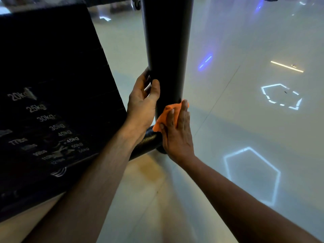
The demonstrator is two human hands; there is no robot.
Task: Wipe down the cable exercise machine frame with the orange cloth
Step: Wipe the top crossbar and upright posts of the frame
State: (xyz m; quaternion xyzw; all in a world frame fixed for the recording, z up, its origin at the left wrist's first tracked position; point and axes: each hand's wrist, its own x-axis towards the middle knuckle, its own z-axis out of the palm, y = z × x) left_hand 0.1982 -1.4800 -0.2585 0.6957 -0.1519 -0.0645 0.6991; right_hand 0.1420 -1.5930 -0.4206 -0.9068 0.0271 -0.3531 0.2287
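A thick black upright post (167,50) of the cable machine frame runs down the middle of the head view to a black base tube (149,140) near the floor. My left hand (143,100) grips the post's left side, thumb curled onto its front. My right hand (177,130) presses the orange cloth (165,114) flat against the lower part of the post with straight fingers. Most of the cloth lies under my palm and fingers.
The black weight-stack cover (52,95) with kilogram labels from 20kg to 55kg fills the left side. A glossy pale floor (245,130) with reflected hexagonal and blue lights spreads to the right. A small wheel (137,4) shows at the top behind the post.
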